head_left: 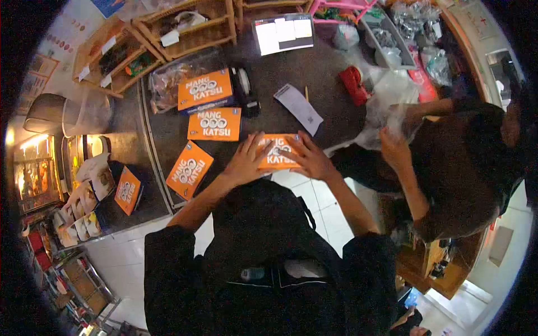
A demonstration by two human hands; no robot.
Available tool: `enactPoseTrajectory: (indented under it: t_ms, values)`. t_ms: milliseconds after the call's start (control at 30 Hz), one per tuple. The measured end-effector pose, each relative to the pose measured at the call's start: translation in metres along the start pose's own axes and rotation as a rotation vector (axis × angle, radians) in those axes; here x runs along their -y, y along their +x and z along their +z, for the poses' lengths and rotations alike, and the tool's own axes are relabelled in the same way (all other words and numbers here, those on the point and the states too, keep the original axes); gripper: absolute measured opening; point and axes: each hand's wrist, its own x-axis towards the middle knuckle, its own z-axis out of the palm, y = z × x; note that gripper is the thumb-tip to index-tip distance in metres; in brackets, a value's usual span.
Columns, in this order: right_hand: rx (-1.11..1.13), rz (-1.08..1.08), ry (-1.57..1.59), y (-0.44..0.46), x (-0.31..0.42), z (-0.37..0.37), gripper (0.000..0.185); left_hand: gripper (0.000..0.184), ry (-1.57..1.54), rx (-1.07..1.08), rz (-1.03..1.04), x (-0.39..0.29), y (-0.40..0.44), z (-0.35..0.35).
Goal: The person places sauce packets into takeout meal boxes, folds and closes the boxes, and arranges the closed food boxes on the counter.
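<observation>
**One orange cardboard box with white lettering (pixel 278 159), crosswise between left hand (pixel 247 159) and right hand (pixel 309 159)**

Neither hand is nearer: the box lies directly between them at the near edge of the dark flat worktop (pixel 286 73), its long axis running left to right. The left hand covers its left end, the right hand its right end, both with fingers parted over the printed top. Whether the thumbs or palms grip it from below is hidden, so I cannot tell how firmly it is held.

Just far-left of the left hand lies a flat orange-faced box (pixel 214 124), its long axis also running left to right. Farther beyond that sits an orange-topped, blue-sided carton (pixel 205 89). Left of the left wrist, a slanted orange box (pixel 190 171) points its long axis toward the far right.
</observation>
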Motion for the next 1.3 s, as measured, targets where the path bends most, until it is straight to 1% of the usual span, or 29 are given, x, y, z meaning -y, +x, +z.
enactPoseTrajectory:
  t_ms: [33,67,100,200,300,333,367,400,433,467,567,667,767,800,900,933,967,1033,1100,1133,1233,1267,1300]
  values:
    - [0.002,0.000,0.021,0.001,0.002,-0.004,0.071,0.089,-0.018,0.058,-0.029,-0.003,0.003,-0.011]
    - [-0.023,-0.015,0.001,0.001,0.002,-0.003,0.070,0.078,-0.016,0.085,-0.036,-0.007,0.004,-0.020]
    - [-0.051,-0.032,-0.021,0.001,0.003,-0.003,0.069,0.078,-0.004,0.080,-0.019,-0.006,0.003,-0.017]
    - [0.011,-0.006,-0.080,0.003,0.009,-0.008,0.064,0.079,0.019,0.066,0.008,-0.004,0.002,-0.011]
    - [-0.051,0.055,-0.069,-0.004,0.009,0.013,0.060,0.081,0.014,0.060,0.002,-0.009,0.000,-0.013]
    - [-0.014,0.125,-0.021,-0.004,0.015,0.008,0.051,0.081,0.015,0.046,0.011,-0.007,0.001,-0.010]
    - [-0.049,0.132,0.004,-0.003,0.014,0.008,0.048,0.081,0.014,0.034,0.017,-0.004,0.000,-0.003]
    - [-0.086,0.139,0.030,0.001,0.013,0.009,0.044,0.075,0.003,-0.071,0.038,0.001,0.000,0.008]
    - [-0.125,0.140,0.052,0.007,0.008,0.008,0.041,0.072,-0.012,-0.088,0.014,0.002,0.000,0.007]
    - [-0.278,0.177,0.163,0.025,0.009,0.004,0.029,0.069,-0.031,-0.106,-0.013,-0.001,-0.005,0.005]
    - [-0.511,0.439,0.443,0.096,0.003,0.007,0.028,0.064,-0.039,-0.139,-0.119,-0.011,-0.025,-0.003]
    - [-0.536,0.637,0.465,0.166,-0.003,0.015,0.025,0.060,-0.033,-0.174,-0.191,-0.008,-0.044,0.002]
    - [-0.570,0.556,0.446,0.201,-0.026,0.058,0.026,0.059,-0.055,-0.182,-0.234,-0.006,-0.046,0.009]
    - [-0.595,0.587,0.585,0.206,-0.029,0.064,0.028,0.059,-0.081,-0.259,-0.211,-0.009,-0.042,0.005]
    - [-0.630,0.682,0.807,0.209,-0.013,0.047,0.035,0.060,-0.040,-0.308,-0.260,-0.007,-0.043,0.026]
    - [-0.612,0.704,0.803,0.214,-0.023,0.064,0.036,0.054,-0.056,-0.338,-0.277,-0.016,-0.035,0.021]
    - [-0.597,0.731,0.796,0.218,-0.035,0.084,0.038,0.054,-0.042,-0.321,-0.300,-0.022,-0.029,0.018]
    - [-0.564,0.807,0.995,0.216,-0.018,0.059,0.033,0.055,-0.013,-0.282,-0.350,-0.025,-0.026,0.016]
    - [-0.608,0.877,1.108,0.218,-0.014,0.057,0.026,0.055,-0.018,-0.341,-0.310,-0.025,-0.027,0.020]
    - [-0.760,0.710,1.192,0.220,-0.008,0.057,0.024,0.056,-0.013,-0.374,-0.301,-0.026,-0.026,0.019]
    - [-0.803,0.792,0.827,0.209,-0.001,0.054,0.024,0.046,-0.072,-0.391,-0.276,-0.027,-0.027,0.013]
    - [-0.822,0.847,1.137,0.208,-0.001,0.060,0.026,0.045,-0.078,-0.395,-0.277,-0.026,-0.028,0.011]
    - [-0.767,0.823,1.134,0.205,0.000,0.064,0.028,0.044,-0.085,-0.398,-0.277,-0.027,-0.027,0.009]
